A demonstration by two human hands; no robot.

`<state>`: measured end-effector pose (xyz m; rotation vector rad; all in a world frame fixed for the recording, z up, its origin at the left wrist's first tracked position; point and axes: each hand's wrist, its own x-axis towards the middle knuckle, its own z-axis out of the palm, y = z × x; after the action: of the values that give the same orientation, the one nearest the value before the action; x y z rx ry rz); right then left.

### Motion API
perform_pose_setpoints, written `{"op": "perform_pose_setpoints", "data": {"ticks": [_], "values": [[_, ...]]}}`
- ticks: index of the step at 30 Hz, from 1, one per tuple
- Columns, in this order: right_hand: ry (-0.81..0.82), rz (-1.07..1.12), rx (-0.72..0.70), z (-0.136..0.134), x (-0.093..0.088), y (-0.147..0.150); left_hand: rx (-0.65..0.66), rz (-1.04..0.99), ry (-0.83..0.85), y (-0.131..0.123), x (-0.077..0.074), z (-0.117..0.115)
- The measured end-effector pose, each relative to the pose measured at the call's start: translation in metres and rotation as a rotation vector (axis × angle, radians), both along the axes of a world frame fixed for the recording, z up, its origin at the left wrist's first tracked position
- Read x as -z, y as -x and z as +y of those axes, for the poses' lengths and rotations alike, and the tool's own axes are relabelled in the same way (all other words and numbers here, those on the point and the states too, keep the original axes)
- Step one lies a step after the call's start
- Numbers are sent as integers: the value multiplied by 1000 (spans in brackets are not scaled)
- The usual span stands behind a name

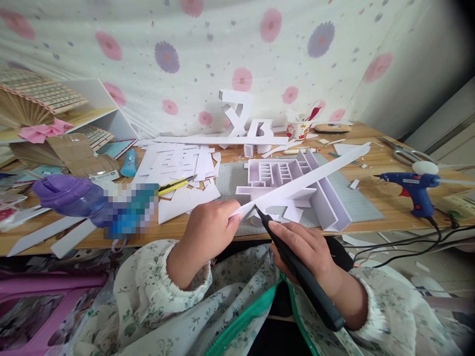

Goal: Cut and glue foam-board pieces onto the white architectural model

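Observation:
My left hand (211, 237) is closed on the near end of a long white foam-board strip (308, 177). The strip slants up to the right across the work. My right hand (308, 249) grips a long black-handled tool (309, 291), whose narrow dark tip meets the strip close to my left fingers. I cannot tell exactly what kind of tool it is. Behind and under the strip sits a white foam-board structure (330, 198) with small compartments and ladder-like parts. It rests on a grey cutting mat (363, 205), with small white offcuts (293, 213) near my hands.
A blue glue gun (411, 188) stands at right, its cable trailing off the edge, with scissors (404, 153) behind. White letter shapes (237, 116) and a paper cup (299, 129) are at the back. Left lie a yellow utility knife (174, 185), cut sheets and a purple-lidded bottle (67, 193).

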<state>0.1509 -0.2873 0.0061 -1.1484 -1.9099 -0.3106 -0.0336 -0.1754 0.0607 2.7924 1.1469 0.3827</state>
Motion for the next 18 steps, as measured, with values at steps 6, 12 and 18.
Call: {"op": "perform_pose_setpoints", "data": {"ticks": [6,12,18], "values": [[24,7,29,-3,7,2,-3,-4,11,0,-1,0],[33,19,-2,-3,10,2,-10,6,27,0,-1,-1],[44,26,-10,-2,15,2,-13,2,17,-2,-1,0]]}}
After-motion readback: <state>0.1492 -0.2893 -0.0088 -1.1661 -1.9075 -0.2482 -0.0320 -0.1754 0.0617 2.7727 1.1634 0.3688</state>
